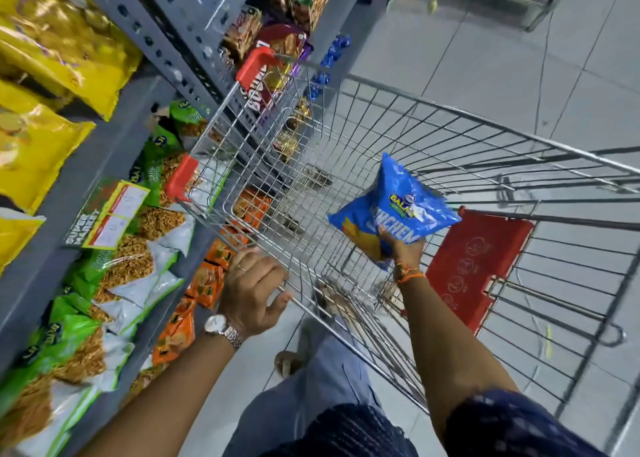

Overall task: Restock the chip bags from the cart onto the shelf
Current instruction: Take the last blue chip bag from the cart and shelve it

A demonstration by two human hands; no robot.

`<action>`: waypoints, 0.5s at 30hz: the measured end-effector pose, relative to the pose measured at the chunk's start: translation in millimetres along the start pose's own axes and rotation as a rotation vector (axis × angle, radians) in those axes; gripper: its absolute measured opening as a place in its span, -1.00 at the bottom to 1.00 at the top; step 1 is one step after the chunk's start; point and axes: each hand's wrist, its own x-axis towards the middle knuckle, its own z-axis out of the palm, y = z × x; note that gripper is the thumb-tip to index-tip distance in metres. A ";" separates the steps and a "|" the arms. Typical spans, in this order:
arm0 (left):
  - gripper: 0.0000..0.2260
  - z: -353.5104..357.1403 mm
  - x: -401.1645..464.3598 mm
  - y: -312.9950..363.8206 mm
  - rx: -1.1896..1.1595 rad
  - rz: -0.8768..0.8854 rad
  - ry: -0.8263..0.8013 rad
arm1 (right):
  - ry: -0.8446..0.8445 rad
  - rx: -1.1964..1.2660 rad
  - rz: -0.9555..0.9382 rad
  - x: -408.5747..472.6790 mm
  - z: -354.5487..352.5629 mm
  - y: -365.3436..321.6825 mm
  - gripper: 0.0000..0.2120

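Observation:
A blue chip bag (394, 207) is held up over the wire cart (346, 151) by my right hand (403, 248), which grips its lower edge. My left hand (251, 288) is closed around the cart's near left rim, beside the shelf (114, 144). No other bags show in the cart's basket, only the floor through its wire bottom. The grey shelf runs along the left, with yellow bags (52, 40) on the upper level and green and white snack bags (131, 266) on the level below.
Orange packets (204, 283) line the lowest shelf next to the cart. A red child-seat flap (474, 262) hangs at the cart's right end. Biscuit packs (277, 33) fill the shelves farther ahead. Grey tiled floor stretches to the right.

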 end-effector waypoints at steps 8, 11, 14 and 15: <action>-0.40 6.9 -3.1 -1.7 0.007 0.011 0.073 | -0.114 -0.110 0.011 9.8 6.2 -19.1 -0.55; -0.42 9.4 -5.4 -3.9 0.006 0.016 0.085 | -0.085 -0.201 -0.045 18.1 13.2 -27.3 -0.40; -0.44 9.3 -6.0 -4.8 0.016 0.018 0.075 | -0.060 -0.283 -0.105 20.9 16.8 -34.7 -0.32; -0.46 8.3 -5.4 -4.7 0.016 0.018 0.065 | -0.069 -0.312 -0.135 16.4 18.8 -39.9 -0.34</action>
